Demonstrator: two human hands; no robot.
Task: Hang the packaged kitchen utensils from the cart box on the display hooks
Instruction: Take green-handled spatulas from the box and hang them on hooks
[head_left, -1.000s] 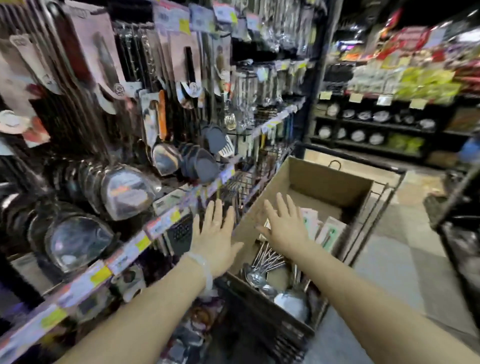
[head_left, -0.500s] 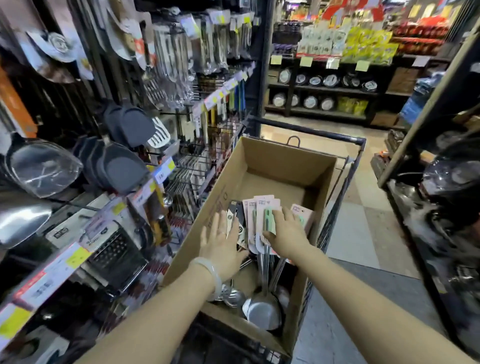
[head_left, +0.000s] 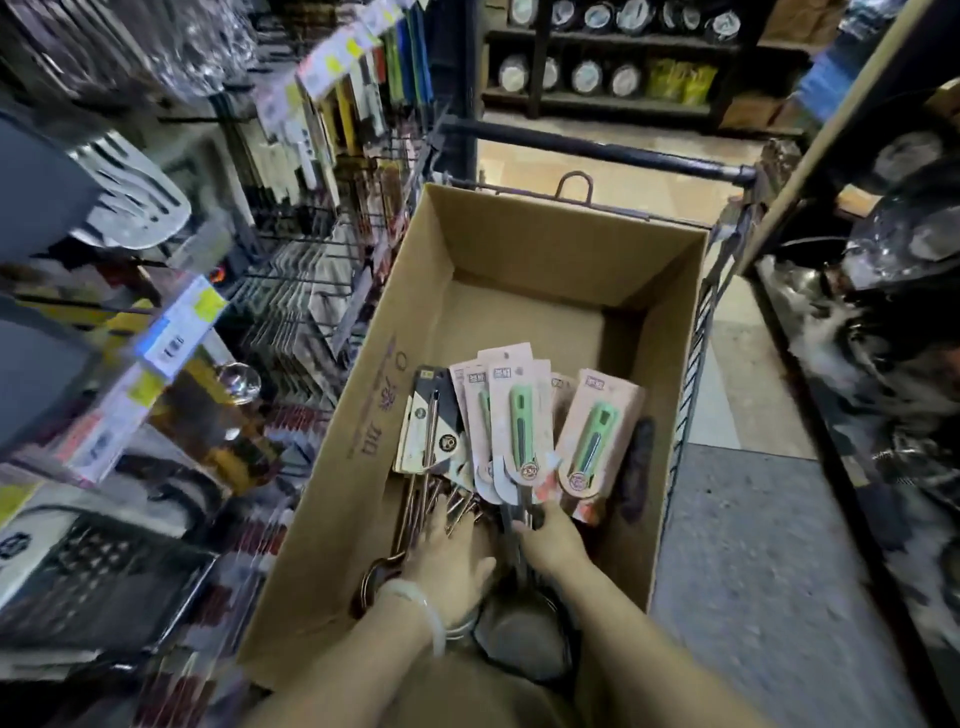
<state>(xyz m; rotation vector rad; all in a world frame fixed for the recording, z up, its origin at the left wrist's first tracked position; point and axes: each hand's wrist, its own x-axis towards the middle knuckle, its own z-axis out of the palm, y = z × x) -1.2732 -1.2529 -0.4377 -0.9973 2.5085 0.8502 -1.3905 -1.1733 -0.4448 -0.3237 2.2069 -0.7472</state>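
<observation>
**Fingers down among the utensil stems**

Fingers of the right hand (head_left: 551, 538) curl around metal stems below the pink carded utensils (head_left: 524, 421), likely to lift several together. Left hand (head_left: 451, 558) lies flat, fingers spread, on copper stems. All sit in the cardboard box (head_left: 561, 239) in the cart (head_left: 613, 151), beside display hooks (head_left: 291, 244).
</observation>
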